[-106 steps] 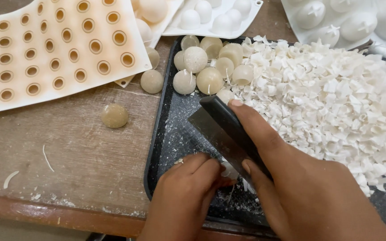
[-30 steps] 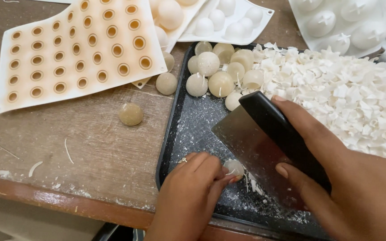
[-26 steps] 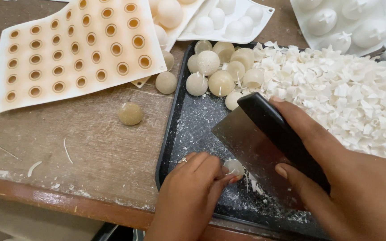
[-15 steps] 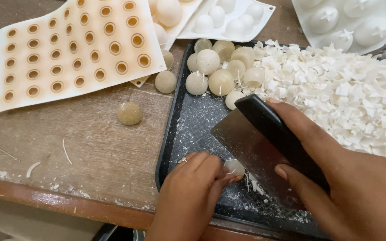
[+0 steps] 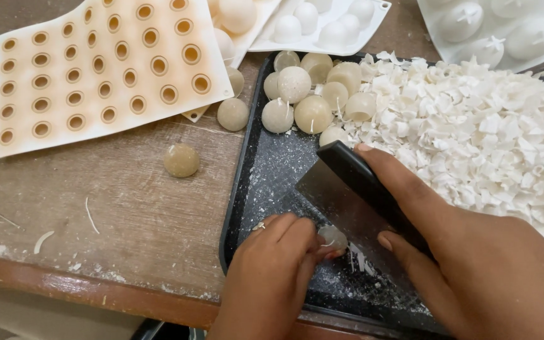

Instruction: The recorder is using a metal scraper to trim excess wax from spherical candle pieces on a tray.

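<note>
- A worn wooden desk point(image 5: 96, 208) fills the left of the frame, dusted with white crumbs; a black tray point(image 5: 247, 182) sits at centre and right.
- Upper left lies a perforated mould point(image 5: 96, 69); one loose ball point(image 5: 181, 159) rests below it.
- The left hand point(image 5: 272, 277) pinches a small wax ball point(image 5: 333, 238) on the tray, lower centre.
- The right hand point(image 5: 473, 277) grips a scraper point(image 5: 347, 189), its blade against that ball.
- White flakes point(image 5: 486, 132) pile at right; the tray's right edge is cut off.
</note>
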